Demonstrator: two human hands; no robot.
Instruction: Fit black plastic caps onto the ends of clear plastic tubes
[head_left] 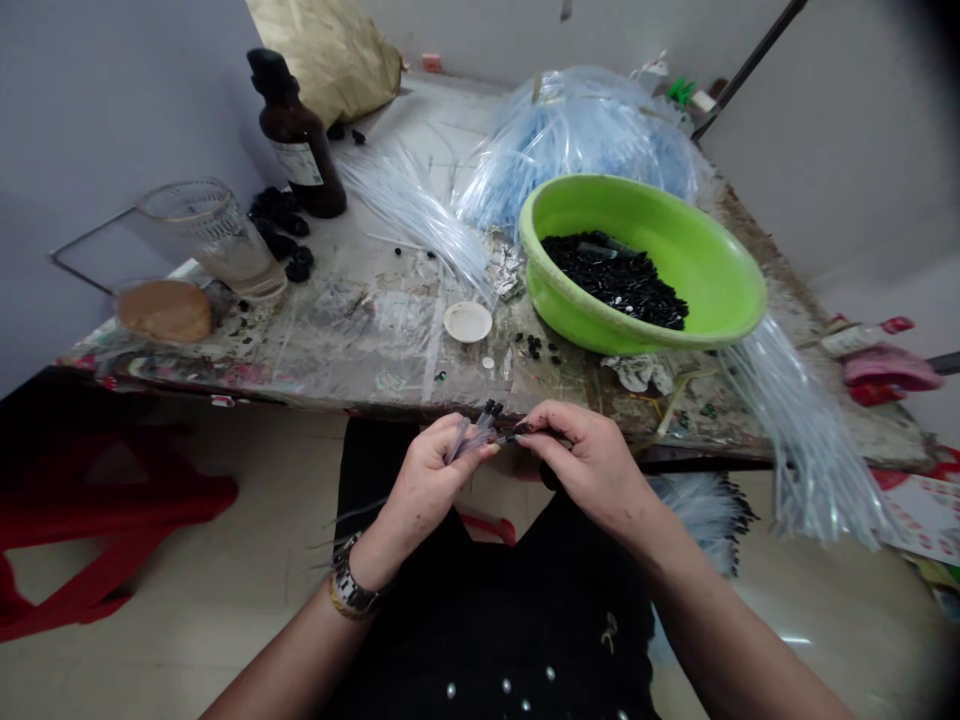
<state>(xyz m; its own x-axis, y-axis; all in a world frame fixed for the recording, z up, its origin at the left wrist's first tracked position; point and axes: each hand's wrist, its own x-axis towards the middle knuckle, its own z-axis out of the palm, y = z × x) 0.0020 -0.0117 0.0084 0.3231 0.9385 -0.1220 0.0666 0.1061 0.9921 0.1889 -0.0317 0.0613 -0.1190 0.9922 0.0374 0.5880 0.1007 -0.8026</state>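
Observation:
My left hand [431,478] is closed round a few thin clear plastic tubes [466,440], some of them tipped with small black caps [491,408]. Close beside it, my right hand [581,450] pinches a small black piece [520,430] at the end of one tube; whether the piece is seated on the tube I cannot tell. Both hands are over my lap, just in front of the table edge. Beyond them stands a green basin [720,270] holding a heap of small black pieces [615,280]. Several loose black pieces [534,345] lie near its base.
Bundles of clear tubing [577,130] lie behind the basin, and more tubes [810,430] hang over the table's right edge. On the left are a brown bottle [300,150], a tilted glass [217,235] and a brown round lump [165,310]. A white lid [468,322] sits mid-table. A red stool [112,500] stands below left.

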